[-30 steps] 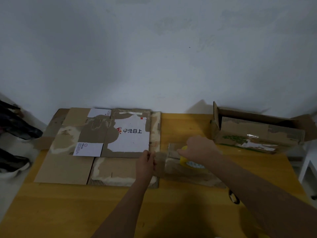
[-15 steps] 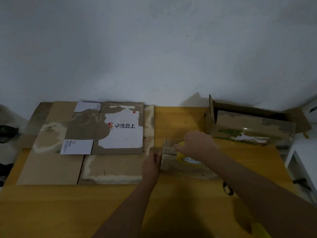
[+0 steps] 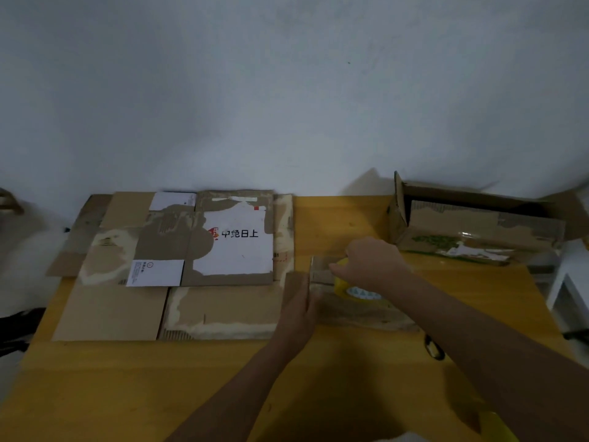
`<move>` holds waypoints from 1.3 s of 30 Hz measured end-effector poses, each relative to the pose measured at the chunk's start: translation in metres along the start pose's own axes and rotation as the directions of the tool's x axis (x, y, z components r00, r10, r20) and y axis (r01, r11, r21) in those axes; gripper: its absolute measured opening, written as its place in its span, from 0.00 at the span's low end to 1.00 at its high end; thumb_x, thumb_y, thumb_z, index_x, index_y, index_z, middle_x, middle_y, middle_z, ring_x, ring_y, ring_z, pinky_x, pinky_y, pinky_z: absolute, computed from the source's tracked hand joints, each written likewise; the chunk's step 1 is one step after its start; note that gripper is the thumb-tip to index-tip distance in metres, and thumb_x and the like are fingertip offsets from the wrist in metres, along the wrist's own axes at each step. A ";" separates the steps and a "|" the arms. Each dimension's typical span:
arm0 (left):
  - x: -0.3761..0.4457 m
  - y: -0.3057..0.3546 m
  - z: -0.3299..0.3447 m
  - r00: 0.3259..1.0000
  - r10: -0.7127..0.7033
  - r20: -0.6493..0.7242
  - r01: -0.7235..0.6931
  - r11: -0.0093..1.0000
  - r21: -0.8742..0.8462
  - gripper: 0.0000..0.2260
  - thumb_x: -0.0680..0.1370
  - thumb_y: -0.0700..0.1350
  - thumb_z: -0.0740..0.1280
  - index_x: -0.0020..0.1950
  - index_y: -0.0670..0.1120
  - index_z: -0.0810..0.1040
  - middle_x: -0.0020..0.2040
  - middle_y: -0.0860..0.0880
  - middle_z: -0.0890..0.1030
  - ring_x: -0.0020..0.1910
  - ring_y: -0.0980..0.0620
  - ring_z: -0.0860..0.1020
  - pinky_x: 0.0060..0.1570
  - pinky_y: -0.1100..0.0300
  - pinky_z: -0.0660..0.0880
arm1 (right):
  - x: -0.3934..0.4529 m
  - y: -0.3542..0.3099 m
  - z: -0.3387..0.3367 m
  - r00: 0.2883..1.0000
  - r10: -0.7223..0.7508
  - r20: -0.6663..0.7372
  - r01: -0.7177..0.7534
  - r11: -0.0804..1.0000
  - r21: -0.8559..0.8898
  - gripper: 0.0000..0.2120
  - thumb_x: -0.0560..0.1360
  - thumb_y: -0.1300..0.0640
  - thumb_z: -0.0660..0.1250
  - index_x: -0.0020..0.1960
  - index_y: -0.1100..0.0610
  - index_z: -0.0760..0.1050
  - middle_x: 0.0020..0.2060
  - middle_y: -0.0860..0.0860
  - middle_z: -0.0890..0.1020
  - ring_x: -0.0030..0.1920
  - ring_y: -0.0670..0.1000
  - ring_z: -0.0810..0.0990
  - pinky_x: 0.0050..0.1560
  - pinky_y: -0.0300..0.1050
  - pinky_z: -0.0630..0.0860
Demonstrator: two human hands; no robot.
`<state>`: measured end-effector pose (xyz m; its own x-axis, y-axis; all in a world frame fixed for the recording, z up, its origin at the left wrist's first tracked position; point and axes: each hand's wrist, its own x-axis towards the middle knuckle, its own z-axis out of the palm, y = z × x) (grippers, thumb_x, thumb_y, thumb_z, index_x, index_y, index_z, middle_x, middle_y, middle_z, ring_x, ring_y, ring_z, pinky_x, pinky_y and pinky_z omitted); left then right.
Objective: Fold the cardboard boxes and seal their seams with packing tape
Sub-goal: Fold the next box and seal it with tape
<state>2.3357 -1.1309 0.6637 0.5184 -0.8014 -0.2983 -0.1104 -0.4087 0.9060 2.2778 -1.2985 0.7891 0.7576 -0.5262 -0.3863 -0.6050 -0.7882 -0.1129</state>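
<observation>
Two bare hands worked at a yellow wooden worktop (image 3: pixel 334 378) set against a pale grey wall (image 3: pixel 287 90). Three pieces of cardboard were in view. One small flat brown cardboard box (image 3: pixel 357 314) lay near the middle of the worktop, worn, with pale torn patches and a glossy strip of clear tape across its top. One stack of large flattened cardboard sheets (image 3: pixel 178 266), scuffed and bearing white labels and a printed logo, covered the far left part of the worktop, its left edge overhanging. One open brown cardboard carton (image 3: pixel 478 231) with green print and torn tape stood at the far right corner, well apart from the small box.

The left hand (image 3: pixel 298 309) rested against the left end of the small box, fingers curled at its edge; how firmly it held could not be told. The right hand (image 3: pixel 371 263) gripped one yellow roll of packing tape (image 3: pixel 353 290) on top of the box. One small dark object (image 3: pixel 433 347), too blurred to identify, lay just beside the right forearm.
</observation>
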 end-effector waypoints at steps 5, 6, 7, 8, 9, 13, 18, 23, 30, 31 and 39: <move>0.006 -0.006 -0.007 0.979 0.003 0.203 -0.028 0.993 0.119 0.40 0.77 0.64 0.66 0.81 0.55 0.47 0.75 0.55 0.67 0.67 0.62 0.72 0.61 0.67 0.74 | 0.000 0.001 0.001 1.000 -0.015 -0.025 0.015 1.000 -0.006 0.24 0.77 0.38 0.59 0.32 0.54 0.63 0.31 0.49 0.67 0.32 0.49 0.68 0.32 0.42 0.66; 0.008 -0.002 -0.014 0.968 -0.005 0.250 -0.041 0.983 0.177 0.41 0.77 0.62 0.67 0.81 0.55 0.46 0.75 0.53 0.68 0.65 0.61 0.73 0.57 0.71 0.73 | 0.000 0.002 0.001 0.999 -0.018 -0.030 0.018 1.000 0.000 0.24 0.77 0.38 0.59 0.32 0.54 0.63 0.30 0.49 0.67 0.30 0.49 0.67 0.31 0.42 0.64; 0.011 -0.003 -0.020 0.963 -0.005 0.269 -0.063 0.967 0.245 0.43 0.76 0.62 0.68 0.81 0.53 0.44 0.77 0.51 0.66 0.67 0.59 0.72 0.58 0.70 0.73 | -0.001 0.002 0.002 0.999 -0.019 -0.039 0.019 1.000 0.005 0.24 0.77 0.39 0.60 0.31 0.55 0.63 0.30 0.49 0.67 0.30 0.48 0.66 0.30 0.42 0.63; 0.015 -0.005 -0.026 0.964 0.014 0.266 -0.103 0.940 0.324 0.47 0.74 0.63 0.69 0.81 0.52 0.41 0.79 0.48 0.60 0.72 0.55 0.68 0.64 0.64 0.72 | -0.001 0.002 0.002 0.999 -0.019 -0.047 0.019 1.000 0.009 0.24 0.77 0.39 0.60 0.31 0.55 0.63 0.29 0.49 0.67 0.29 0.48 0.66 0.30 0.42 0.63; 0.021 -0.004 -0.030 0.965 0.059 0.256 -0.164 0.896 0.413 0.51 0.73 0.64 0.70 0.81 0.50 0.38 0.81 0.47 0.51 0.77 0.52 0.59 0.71 0.56 0.66 | -0.001 0.002 0.002 0.998 -0.018 -0.053 0.019 1.000 0.016 0.24 0.77 0.39 0.60 0.31 0.55 0.63 0.29 0.49 0.67 0.29 0.48 0.66 0.29 0.41 0.63; 0.044 0.019 -0.032 0.916 0.206 0.345 -0.398 0.584 0.708 0.55 0.72 0.65 0.69 0.79 0.44 0.34 0.79 0.47 0.33 0.77 0.52 0.33 0.76 0.48 0.37 | -0.002 0.001 0.002 0.996 -0.005 -0.084 0.006 1.000 0.015 0.24 0.77 0.40 0.60 0.30 0.55 0.66 0.29 0.49 0.69 0.29 0.48 0.69 0.29 0.41 0.65; 0.060 0.037 -0.031 0.889 0.051 0.456 -0.448 0.308 0.839 0.55 0.72 0.71 0.64 0.80 0.41 0.36 0.81 0.44 0.41 0.79 0.46 0.40 0.75 0.45 0.35 | 0.002 0.004 0.006 0.994 -0.027 -0.104 0.031 0.999 0.036 0.26 0.79 0.39 0.57 0.30 0.56 0.65 0.28 0.50 0.68 0.28 0.49 0.68 0.28 0.41 0.65; 0.065 0.031 -0.036 0.875 0.153 0.459 -0.482 0.351 0.803 0.55 0.68 0.72 0.67 0.81 0.45 0.44 0.80 0.46 0.52 0.78 0.47 0.51 0.77 0.48 0.39 | -0.010 0.049 -0.015 0.969 -0.067 0.239 -0.072 0.846 0.528 0.31 0.71 0.28 0.59 0.46 0.56 0.79 0.42 0.50 0.80 0.40 0.47 0.77 0.44 0.42 0.74; 0.090 0.053 -0.044 0.818 0.135 0.559 -0.569 0.320 0.757 0.55 0.67 0.69 0.72 0.81 0.46 0.45 0.80 0.47 0.53 0.79 0.48 0.51 0.77 0.49 0.39 | -0.039 0.101 -0.021 0.844 -0.281 0.457 -0.183 0.651 0.737 0.27 0.72 0.40 0.68 0.68 0.47 0.69 0.64 0.42 0.74 0.63 0.45 0.73 0.64 0.42 0.69; 0.097 0.056 -0.049 0.810 0.110 0.576 -0.578 0.312 0.754 0.55 0.67 0.69 0.72 0.81 0.46 0.45 0.80 0.47 0.53 0.79 0.48 0.51 0.77 0.50 0.38 | -0.039 0.103 -0.019 0.849 -0.262 0.459 -0.185 0.667 0.722 0.27 0.74 0.41 0.67 0.70 0.46 0.67 0.65 0.41 0.70 0.65 0.45 0.70 0.66 0.43 0.66; 0.122 0.068 -0.059 0.796 -0.033 0.604 -0.575 0.268 0.773 0.52 0.71 0.65 0.71 0.81 0.49 0.40 0.81 0.49 0.43 0.80 0.49 0.44 0.77 0.43 0.41 | -0.031 0.106 0.010 0.896 -0.235 0.377 -0.215 0.512 0.832 0.25 0.75 0.39 0.62 0.71 0.41 0.65 0.68 0.42 0.70 0.69 0.47 0.69 0.71 0.49 0.65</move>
<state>2.4419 -1.2308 0.7066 -0.0958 -0.8882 -0.4493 -0.9831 0.0137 0.1825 2.1878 -1.3631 0.7796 0.7286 -0.1661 -0.6646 -0.6768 -0.0247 -0.7358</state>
